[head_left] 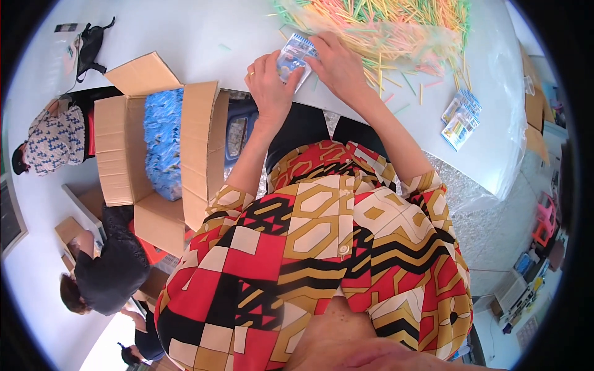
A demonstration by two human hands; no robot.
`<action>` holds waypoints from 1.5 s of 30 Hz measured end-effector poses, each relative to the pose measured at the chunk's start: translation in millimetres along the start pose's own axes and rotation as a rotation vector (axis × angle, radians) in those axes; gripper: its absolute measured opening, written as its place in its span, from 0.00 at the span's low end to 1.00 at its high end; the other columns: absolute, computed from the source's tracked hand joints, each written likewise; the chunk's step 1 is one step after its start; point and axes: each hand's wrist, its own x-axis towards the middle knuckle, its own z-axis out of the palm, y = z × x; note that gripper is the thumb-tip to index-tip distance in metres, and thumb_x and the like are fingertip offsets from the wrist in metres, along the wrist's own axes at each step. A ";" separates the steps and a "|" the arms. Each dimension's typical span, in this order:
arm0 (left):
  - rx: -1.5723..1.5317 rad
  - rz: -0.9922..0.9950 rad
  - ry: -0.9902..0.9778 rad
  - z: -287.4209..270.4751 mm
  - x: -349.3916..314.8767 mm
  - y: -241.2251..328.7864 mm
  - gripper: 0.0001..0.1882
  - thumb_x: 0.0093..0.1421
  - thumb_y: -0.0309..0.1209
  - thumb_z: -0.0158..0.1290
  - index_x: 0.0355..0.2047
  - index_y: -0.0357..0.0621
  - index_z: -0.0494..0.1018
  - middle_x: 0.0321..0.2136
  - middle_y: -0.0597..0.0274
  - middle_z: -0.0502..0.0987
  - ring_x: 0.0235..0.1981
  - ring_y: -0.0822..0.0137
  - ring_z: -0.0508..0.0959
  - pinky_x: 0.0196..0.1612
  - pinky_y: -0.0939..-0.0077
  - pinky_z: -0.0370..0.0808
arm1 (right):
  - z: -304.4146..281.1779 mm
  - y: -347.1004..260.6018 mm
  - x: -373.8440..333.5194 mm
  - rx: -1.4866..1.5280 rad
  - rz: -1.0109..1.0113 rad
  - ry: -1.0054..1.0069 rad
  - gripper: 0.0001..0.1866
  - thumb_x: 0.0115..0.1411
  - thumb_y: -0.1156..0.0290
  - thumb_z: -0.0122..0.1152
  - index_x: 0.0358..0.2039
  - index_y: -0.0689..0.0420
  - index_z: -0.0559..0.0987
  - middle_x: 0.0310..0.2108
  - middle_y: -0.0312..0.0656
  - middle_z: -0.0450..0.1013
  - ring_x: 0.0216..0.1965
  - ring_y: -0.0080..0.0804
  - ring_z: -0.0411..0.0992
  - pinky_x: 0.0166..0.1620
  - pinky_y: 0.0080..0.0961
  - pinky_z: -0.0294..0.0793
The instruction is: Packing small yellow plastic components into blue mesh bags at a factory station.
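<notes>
A small blue-and-white printed packet [292,57] lies tilted between my hands near the table's front edge. My left hand [270,89] grips its left side and lower part, thumb on top and fingers curled. My right hand [339,67] pinches the upper right of the packet; its fingertips are partly hidden. Just beyond, a big heap of thin pastel sticks [396,31] in pink, yellow and green spills from a clear plastic bag. Several loose sticks [405,83] are scattered to the right of my right hand.
Two similar packets [461,120] lie at the right of the white table [204,40]. An open cardboard box [114,151] full of blue packets [164,139] stands at my left. A black strapped item [93,49] rests far left. Other people [114,266] sit beyond the box.
</notes>
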 end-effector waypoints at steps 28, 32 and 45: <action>-0.088 0.015 0.098 -5.7 7.6 1.8 0.30 0.35 0.32 0.67 0.42 0.45 0.71 0.38 0.61 0.72 0.41 0.58 0.70 0.41 0.66 0.64 | 3.3 -8.4 -1.7 0.322 -0.142 0.049 0.11 0.50 0.78 0.61 0.37 0.61 0.77 0.32 0.44 0.74 0.33 0.39 0.72 0.36 0.28 0.71; -0.340 0.249 -0.135 -30.0 28.1 -2.8 0.23 0.41 0.32 0.65 0.39 0.44 0.75 0.36 0.60 0.76 0.37 0.63 0.75 0.37 0.71 0.69 | -20.8 -7.6 5.0 0.460 -0.127 -0.090 0.09 0.52 0.78 0.61 0.36 0.61 0.77 0.31 0.42 0.74 0.32 0.34 0.72 0.35 0.25 0.71; -1.592 -0.419 -0.890 -46.9 27.3 42.1 0.14 0.64 0.33 0.44 0.47 0.39 0.68 0.35 0.58 0.77 0.38 0.70 0.77 0.41 0.77 0.74 | -99.3 -21.2 24.8 0.563 0.038 -0.317 0.04 0.57 0.73 0.58 0.33 0.60 0.76 0.22 0.35 0.71 0.20 0.15 0.69 0.24 0.15 0.66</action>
